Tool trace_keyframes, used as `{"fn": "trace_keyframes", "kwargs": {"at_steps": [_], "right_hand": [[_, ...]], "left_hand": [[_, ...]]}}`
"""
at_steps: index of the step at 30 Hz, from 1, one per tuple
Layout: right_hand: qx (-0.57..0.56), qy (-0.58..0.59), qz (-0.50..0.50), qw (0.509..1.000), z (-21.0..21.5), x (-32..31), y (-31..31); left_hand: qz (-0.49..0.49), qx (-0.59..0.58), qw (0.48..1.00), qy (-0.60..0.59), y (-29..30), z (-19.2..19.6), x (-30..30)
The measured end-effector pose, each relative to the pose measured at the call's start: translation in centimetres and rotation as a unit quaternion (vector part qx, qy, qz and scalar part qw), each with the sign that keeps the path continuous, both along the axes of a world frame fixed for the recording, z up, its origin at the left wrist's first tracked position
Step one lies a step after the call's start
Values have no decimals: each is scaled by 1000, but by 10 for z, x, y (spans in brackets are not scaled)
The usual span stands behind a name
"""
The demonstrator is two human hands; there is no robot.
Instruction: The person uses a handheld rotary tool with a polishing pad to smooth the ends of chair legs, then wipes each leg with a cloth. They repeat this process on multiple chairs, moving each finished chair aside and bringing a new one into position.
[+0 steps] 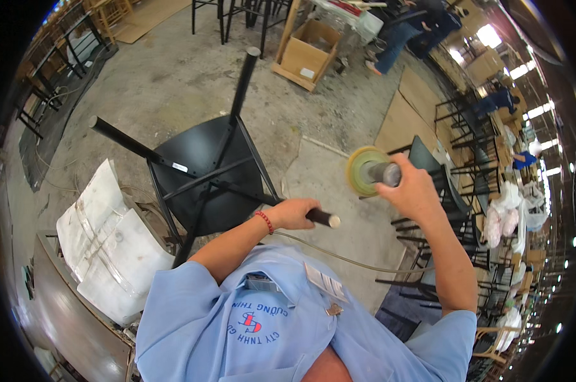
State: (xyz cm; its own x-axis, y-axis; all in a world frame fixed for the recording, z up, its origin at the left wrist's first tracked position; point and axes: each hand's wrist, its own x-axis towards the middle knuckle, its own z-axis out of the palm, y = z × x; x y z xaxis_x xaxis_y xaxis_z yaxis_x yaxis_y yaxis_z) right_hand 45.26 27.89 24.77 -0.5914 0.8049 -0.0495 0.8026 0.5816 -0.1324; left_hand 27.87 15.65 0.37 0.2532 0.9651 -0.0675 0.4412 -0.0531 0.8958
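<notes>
A black stool or chair (196,172) is turned with its seat's underside and crossed braces facing me, its legs pointing up and outward. My left hand (293,214), with a red bead bracelet at the wrist, is closed around one dark leg (323,218) close to its pale end. To the right, clear of the stool, my right hand (410,188) grips a grey cylinder joined to a round yellow-green disc (360,172). I cannot make out exactly what kind of tool this is. A small white label (180,167) is stuck on a brace.
White padding (103,239) covers a support left of the stool, beside a brown panel (78,318). A hose (358,260) crosses the floor below my hands. Black chairs (428,159) line the right. A cardboard box (308,54) stands ahead; people (396,41) are farther off.
</notes>
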Motion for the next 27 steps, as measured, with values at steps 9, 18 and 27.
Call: {"fn": "trace_keyframes", "kwargs": {"at_steps": [9,18,27], "right_hand": [[-88,132,2,987,41,-143,83],[-127,94,106,982,37,-294,87],[-95,17,57,994,37,-334,128]], "left_hand": [[471,94,872,98,69,29,-239],[403,195,891,-77,163,36,-276],[442,143,882,-78,155,39,-276]]}}
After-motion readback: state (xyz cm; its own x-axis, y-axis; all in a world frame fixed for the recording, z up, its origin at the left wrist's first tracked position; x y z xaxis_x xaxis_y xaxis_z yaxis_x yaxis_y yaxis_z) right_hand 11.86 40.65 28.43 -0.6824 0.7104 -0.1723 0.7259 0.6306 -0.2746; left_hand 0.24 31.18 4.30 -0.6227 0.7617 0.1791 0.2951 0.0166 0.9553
